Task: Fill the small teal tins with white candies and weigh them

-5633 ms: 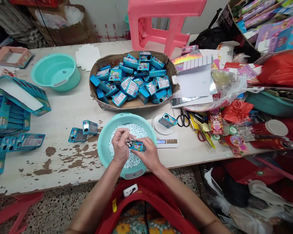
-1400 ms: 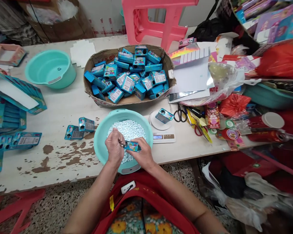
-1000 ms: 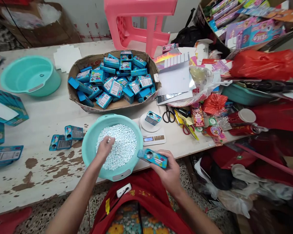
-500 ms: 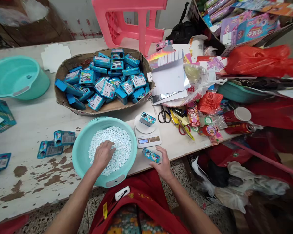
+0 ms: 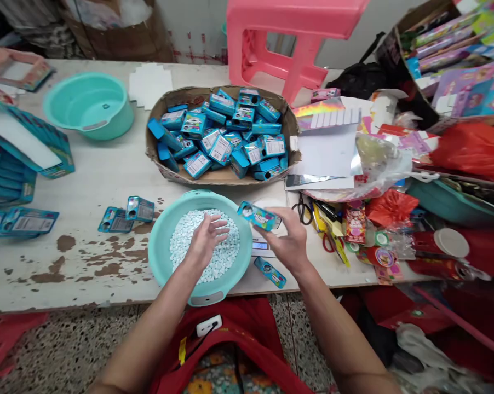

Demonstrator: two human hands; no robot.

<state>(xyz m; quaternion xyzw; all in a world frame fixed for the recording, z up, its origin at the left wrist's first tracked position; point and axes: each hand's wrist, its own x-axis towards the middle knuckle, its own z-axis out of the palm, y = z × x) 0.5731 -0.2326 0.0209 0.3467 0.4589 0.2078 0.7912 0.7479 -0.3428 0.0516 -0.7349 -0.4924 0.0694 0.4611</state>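
My left hand [image 5: 208, 241] hovers over white candy pellets [image 5: 204, 262] in a turquoise basin [image 5: 159, 273], its fingers stretched and apart. My right hand [image 5: 290, 238] grips a small blue candy box [image 5: 259, 216] between thumb and fingers, near the basin's right rim. That box hides part of a white digital kitchen scale [image 5: 257, 253], whose display is lit. On the table in front of the scale lies another blue box [image 5: 270, 272].
Behind the basin stands a cardboard tray [image 5: 168, 174] full of blue boxes. A second turquoise basin [image 5: 118, 123] sits at the back left. Scissors [image 5: 302, 210], pens and wrappers clutter the right side. A pink stool [image 5: 296, 65] rests at the back.
My right hand has risen to the scale and taken hold of the blue box that lay on it. My left hand has lifted off the pellets and spread its fingers. The view has shifted left.
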